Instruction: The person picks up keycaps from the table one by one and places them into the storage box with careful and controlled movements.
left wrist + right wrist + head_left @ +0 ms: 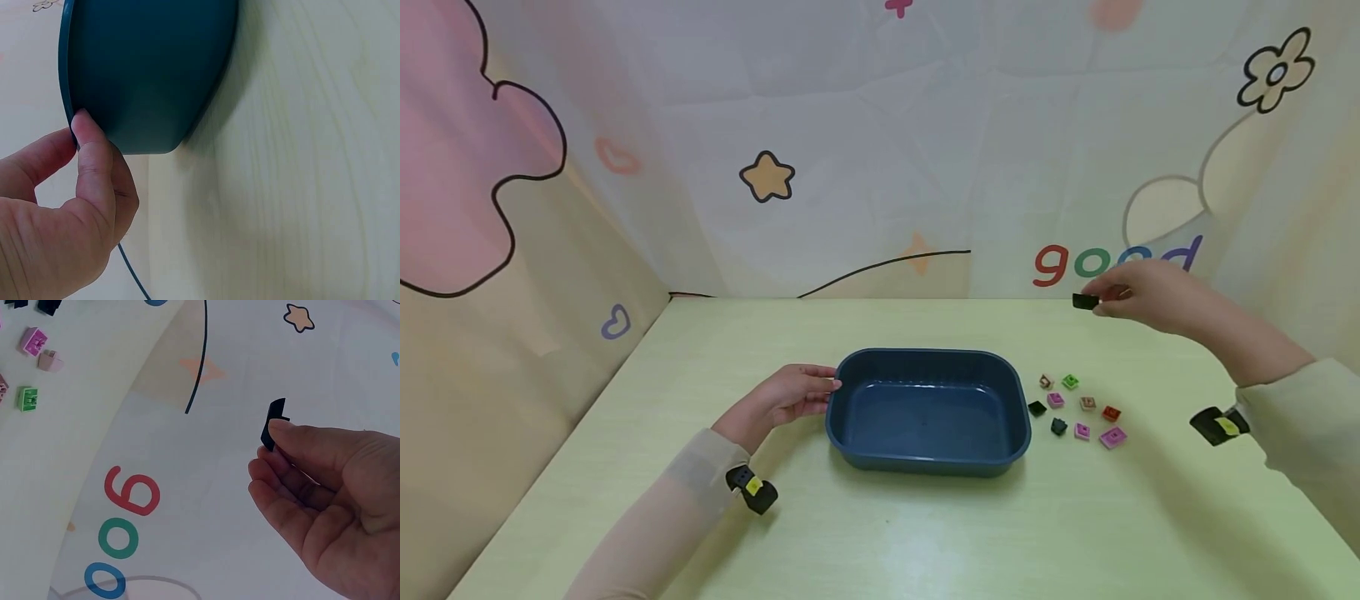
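Observation:
My left hand [796,394] pinches the left rim of a dark blue plastic basin [928,463], which rests on the table. In the left wrist view, the thumb [89,134] lies against the basin's outer wall [144,94]. Raised above the table at the right, my right hand [1150,292] holds a small black piece [1085,302] between thumb and fingertips. Up close in the right wrist view, this black piece [272,424] looks thin and slightly curved, with a little stub on one side. No objects show inside the basin.
Right of the basin lie several small toy bricks, among them a green one [1071,382], a red one [1111,413], a pink one [1112,437] and a black one [1037,409]. A printed cloth [865,167] hangs behind the pale table [850,542].

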Tool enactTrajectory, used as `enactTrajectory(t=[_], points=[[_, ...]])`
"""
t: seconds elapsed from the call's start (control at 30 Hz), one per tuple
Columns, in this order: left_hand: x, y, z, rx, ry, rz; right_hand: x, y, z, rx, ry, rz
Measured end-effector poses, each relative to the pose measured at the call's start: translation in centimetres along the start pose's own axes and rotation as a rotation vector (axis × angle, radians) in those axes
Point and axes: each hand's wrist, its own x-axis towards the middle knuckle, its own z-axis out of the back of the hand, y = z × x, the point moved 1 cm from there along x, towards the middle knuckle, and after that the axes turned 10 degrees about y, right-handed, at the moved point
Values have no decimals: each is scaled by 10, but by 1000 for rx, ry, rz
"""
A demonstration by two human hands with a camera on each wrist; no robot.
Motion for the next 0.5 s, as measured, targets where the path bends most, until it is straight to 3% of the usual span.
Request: enactTrajectory(t=[0.5], points=[[-3,-2,-1,9,-6,0,16,30,7,13,-13,66]])
